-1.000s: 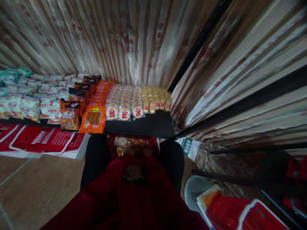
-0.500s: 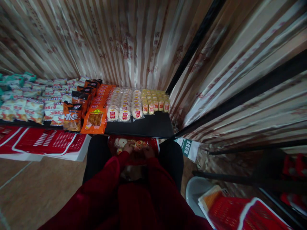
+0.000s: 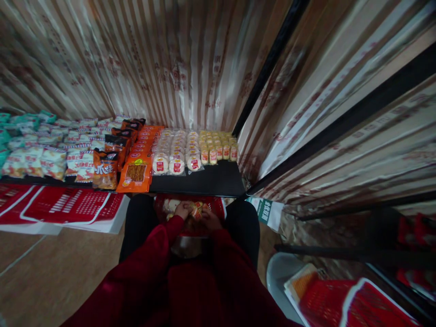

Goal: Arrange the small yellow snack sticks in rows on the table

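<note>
Between my knees sits a red basket (image 3: 220, 210) with small wrapped snacks in it. My left hand (image 3: 183, 210) and my right hand (image 3: 211, 220) are both over the basket, fingers closed around small yellow-and-red snack packets (image 3: 196, 210) between them. How many packets they grip is too dim to make out. White round packets (image 3: 170, 205) lie at the basket's left side, beside my left hand. Just beyond, on the black shelf (image 3: 214, 179), stand rows of small yellow snack packets (image 3: 220, 152) and rows of round white wrapped cakes (image 3: 177, 163).
Farther left on the shelf are orange bags of sticks (image 3: 135, 175), black-and-orange bags (image 3: 105, 169) and white snack bags (image 3: 53, 162). Red baskets (image 3: 68, 204) stand under the shelf. A grey tub (image 3: 277, 277) and another red basket (image 3: 327, 299) are at my right, near black poles (image 3: 269, 68).
My hands have lifted slightly within the basket, and yellow-and-red packets now show between them. The view has shifted a little; the shelf goods look unchanged.
</note>
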### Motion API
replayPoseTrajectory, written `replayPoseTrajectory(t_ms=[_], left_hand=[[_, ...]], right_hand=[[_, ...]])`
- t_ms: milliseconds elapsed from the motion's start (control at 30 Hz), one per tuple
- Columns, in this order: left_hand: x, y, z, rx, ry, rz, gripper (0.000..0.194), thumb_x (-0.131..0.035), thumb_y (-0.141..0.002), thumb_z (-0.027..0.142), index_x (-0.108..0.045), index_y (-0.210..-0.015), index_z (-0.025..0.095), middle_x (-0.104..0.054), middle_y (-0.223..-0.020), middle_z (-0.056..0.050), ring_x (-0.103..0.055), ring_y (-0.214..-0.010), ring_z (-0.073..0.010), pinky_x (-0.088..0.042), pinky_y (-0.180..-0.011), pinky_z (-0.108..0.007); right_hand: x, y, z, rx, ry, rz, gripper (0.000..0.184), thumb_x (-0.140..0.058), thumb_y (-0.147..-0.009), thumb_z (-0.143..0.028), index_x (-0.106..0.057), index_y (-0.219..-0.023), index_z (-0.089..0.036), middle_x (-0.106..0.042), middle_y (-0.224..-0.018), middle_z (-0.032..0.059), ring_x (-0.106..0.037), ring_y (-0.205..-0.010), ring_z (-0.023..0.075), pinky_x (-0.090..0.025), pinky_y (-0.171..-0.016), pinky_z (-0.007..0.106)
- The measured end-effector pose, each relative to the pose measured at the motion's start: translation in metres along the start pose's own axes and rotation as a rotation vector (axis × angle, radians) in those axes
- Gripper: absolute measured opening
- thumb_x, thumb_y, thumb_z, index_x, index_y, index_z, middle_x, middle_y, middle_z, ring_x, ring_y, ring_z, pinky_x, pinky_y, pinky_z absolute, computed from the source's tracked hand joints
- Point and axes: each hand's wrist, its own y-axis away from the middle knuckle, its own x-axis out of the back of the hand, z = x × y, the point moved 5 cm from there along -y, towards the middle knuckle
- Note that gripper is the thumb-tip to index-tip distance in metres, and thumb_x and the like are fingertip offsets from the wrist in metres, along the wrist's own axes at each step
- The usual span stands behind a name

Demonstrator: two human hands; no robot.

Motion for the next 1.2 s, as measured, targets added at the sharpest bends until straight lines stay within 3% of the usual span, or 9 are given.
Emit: replayPoseTrajectory(t_ms=[100, 267, 600, 933, 1200], left_hand=[[-0.002, 0.005, 0.006, -0.012, -0.010, 0.000, 0.020, -0.069, -0.053, 0.006, -0.058, -0.067, 0.015, -0.055, -0.052, 0.005, -0.051, -0.051, -0.0083, -0.045, -0.059, -0.022], [-0.006, 0.012, 0.019, -0.067, -0.015, -0.027, 0.018, -0.070, -0.054, 0.008, -0.061, -0.068, 0.016, -0.059, -0.055, 0.003, -0.055, -0.057, -0.0102, -0.047, -0.065, -0.024], [-0.018, 0.023, 0.040, -0.167, 0.014, -0.010, 0.021, -0.071, -0.050, 0.009, -0.059, -0.066, 0.015, -0.057, -0.056, 0.003, -0.055, -0.058, -0.0091, -0.046, -0.064, -0.022], [-0.033, 0.028, 0.057, -0.197, -0.015, 0.013, 0.020, -0.069, -0.053, 0.007, -0.059, -0.069, 0.016, -0.058, -0.057, 0.004, -0.052, -0.054, -0.0071, -0.044, -0.059, -0.019], [-0.039, 0.032, 0.068, -0.249, -0.046, -0.010, 0.011, -0.068, -0.056, 0.014, -0.061, -0.064, 0.016, -0.060, -0.056, 0.002, -0.054, -0.056, -0.0100, -0.043, -0.060, -0.021]], right_hand=[[-0.005, 0.005, -0.008, -0.020, -0.090, -0.069, 0.033, -0.060, -0.059, -0.024, -0.064, -0.091, -0.019, -0.070, -0.082, 0.0018, -0.065, -0.082, 0.0202, -0.050, -0.081, 0.037], [-0.003, 0.008, -0.015, -0.034, -0.094, -0.051, 0.027, -0.062, -0.060, -0.031, -0.064, -0.085, -0.019, -0.070, -0.080, 0.0023, -0.065, -0.077, 0.0202, -0.051, -0.079, 0.038], [0.019, -0.001, -0.017, 0.020, -0.022, 0.001, 0.034, -0.066, -0.057, -0.031, -0.062, -0.087, -0.017, -0.068, -0.081, 0.0049, -0.065, -0.075, 0.0194, -0.052, -0.075, 0.034], [0.036, 0.002, -0.038, 0.088, -0.040, 0.032, 0.032, -0.067, -0.059, -0.034, -0.062, -0.087, -0.019, -0.068, -0.082, 0.0047, -0.064, -0.078, 0.0182, -0.052, -0.077, 0.033], [0.045, 0.000, -0.048, 0.096, -0.075, 0.066, 0.034, -0.068, -0.060, -0.037, -0.061, -0.088, -0.019, -0.068, -0.088, 0.0052, -0.065, -0.080, 0.0190, -0.052, -0.078, 0.034]])
